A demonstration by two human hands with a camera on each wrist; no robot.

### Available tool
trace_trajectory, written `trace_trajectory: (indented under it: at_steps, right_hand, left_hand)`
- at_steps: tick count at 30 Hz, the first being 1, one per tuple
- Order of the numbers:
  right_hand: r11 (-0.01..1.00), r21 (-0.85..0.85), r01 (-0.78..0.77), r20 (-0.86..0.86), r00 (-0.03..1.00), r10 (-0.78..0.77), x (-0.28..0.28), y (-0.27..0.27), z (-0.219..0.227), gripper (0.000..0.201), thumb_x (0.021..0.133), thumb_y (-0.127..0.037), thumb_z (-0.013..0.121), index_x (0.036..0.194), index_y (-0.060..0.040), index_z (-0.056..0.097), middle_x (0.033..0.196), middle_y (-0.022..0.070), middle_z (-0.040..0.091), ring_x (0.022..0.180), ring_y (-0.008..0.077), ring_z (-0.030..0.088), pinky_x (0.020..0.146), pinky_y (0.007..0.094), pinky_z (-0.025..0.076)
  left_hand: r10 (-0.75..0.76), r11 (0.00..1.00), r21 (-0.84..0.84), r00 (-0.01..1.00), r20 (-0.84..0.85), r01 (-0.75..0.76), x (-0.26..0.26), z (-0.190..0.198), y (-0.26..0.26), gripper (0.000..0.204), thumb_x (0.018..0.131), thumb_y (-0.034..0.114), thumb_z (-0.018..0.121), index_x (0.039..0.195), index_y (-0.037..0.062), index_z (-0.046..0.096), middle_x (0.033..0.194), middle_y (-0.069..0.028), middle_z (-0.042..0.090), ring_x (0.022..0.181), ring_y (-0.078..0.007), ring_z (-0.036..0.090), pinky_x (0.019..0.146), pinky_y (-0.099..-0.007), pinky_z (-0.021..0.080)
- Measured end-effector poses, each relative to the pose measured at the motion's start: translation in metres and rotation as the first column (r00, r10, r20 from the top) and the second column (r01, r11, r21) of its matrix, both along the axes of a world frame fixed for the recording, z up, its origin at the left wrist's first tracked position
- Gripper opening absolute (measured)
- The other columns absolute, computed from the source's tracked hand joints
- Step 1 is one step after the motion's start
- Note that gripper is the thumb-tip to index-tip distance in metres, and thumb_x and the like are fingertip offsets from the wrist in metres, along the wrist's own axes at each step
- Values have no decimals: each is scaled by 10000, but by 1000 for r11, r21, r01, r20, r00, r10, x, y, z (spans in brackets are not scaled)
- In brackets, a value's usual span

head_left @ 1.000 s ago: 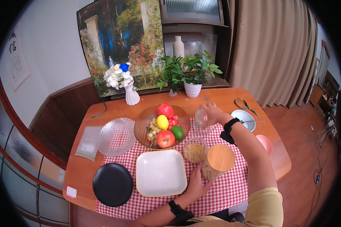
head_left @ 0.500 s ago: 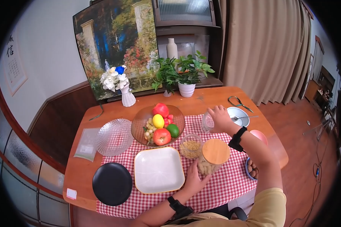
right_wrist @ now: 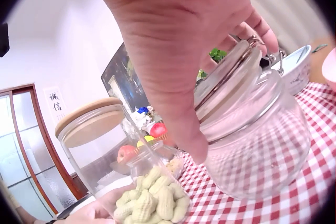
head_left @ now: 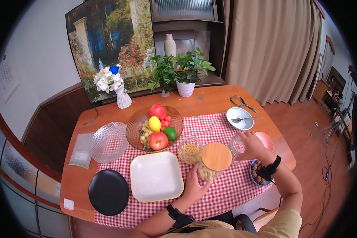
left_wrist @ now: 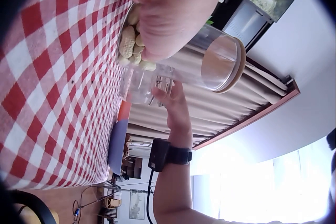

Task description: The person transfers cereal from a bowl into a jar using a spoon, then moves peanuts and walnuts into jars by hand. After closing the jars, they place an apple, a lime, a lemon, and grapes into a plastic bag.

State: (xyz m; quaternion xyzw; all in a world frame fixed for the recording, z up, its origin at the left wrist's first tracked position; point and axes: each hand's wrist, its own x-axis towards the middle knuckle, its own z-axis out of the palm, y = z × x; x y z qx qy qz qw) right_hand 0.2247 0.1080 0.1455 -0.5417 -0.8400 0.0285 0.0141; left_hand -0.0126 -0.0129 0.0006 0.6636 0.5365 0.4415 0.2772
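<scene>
My right hand (head_left: 254, 146) grips a small glass jar (head_left: 237, 146) with a clamp lid by its top; in the right wrist view the jar (right_wrist: 257, 150) looks empty and slightly tilted, low over the checkered cloth. My left hand (head_left: 195, 187) curls round the lower part of a tall glass jar of peanuts (head_left: 207, 173) with a wooden lid (head_left: 216, 156). In the left wrist view, peanuts (left_wrist: 128, 41) show beside the left hand (left_wrist: 170, 17). A round glass container of small yellowish pieces (head_left: 190, 149) stands just behind the tall jar.
A white square dish (head_left: 156, 176), a black plate (head_left: 108, 192), a clear glass bowl (head_left: 108, 142) and a fruit bowl (head_left: 134, 131) lie leftward. Rightward are a bowl with a spoon (head_left: 240, 123), a pink bowl (head_left: 268, 141) and a blue-rimmed bowl of brown nuts (head_left: 259, 179).
My right hand has carried the small glass jar from beside the fruit bowl rightward and toward me, to the right of the tall jar. The left hand keeps its hold; the head view has shifted.
</scene>
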Motion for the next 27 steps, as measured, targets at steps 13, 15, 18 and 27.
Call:
trace_trajectory:
  at_steps: [13, 15, 18, 27]
  right_hand:
    - [864, 355, -356, -294, 835, 465, -56, -49, 55, 816, 590, -492, 800, 1198, -31, 511, 1181, 229, 491, 1086, 381, 491, 911, 443, 428]
    - [835, 303, -459, -256, 805, 535, -67, -55, 50, 906, 564, -501, 809, 1262, -46, 452, 1217, 257, 447, 1086, 422, 475, 924, 461, 423]
    - [852, 223, -473, -289, 803, 521, -74, -49, 34, 927, 555, -462, 818, 1290, -56, 426, 1190, 242, 462, 1063, 403, 490, 903, 449, 438]
    - [929, 28, -368, -306, 882, 358, -76, -36, 24, 922, 563, -341, 821, 1321, -53, 381, 1126, 197, 475, 1036, 355, 514, 883, 407, 455]
  left_hand:
    - [-6, 1000, 19, 999, -32, 6, -1, 1, 0, 871, 774, 302, 716, 1365, -83, 204, 1314, -308, 345, 1219, -414, 377, 1017, -473, 333]
    - [0, 1000, 27, 999, -35, 1, -1, 1, 0, 867, 779, 305, 712, 1363, -86, 206, 1312, -309, 347, 1216, -416, 380, 1015, -472, 335]
    - [4, 1000, 21, 1000, -29, -3, 0, 1, 0, 856, 787, 308, 704, 1360, -92, 209, 1309, -311, 347, 1213, -419, 383, 1012, -471, 338]
    - [-1, 998, 62, 1000, -20, 2, -1, 3, 0, 805, 796, 289, 693, 1358, -78, 249, 1291, -303, 390, 1208, -414, 397, 1006, -460, 349]
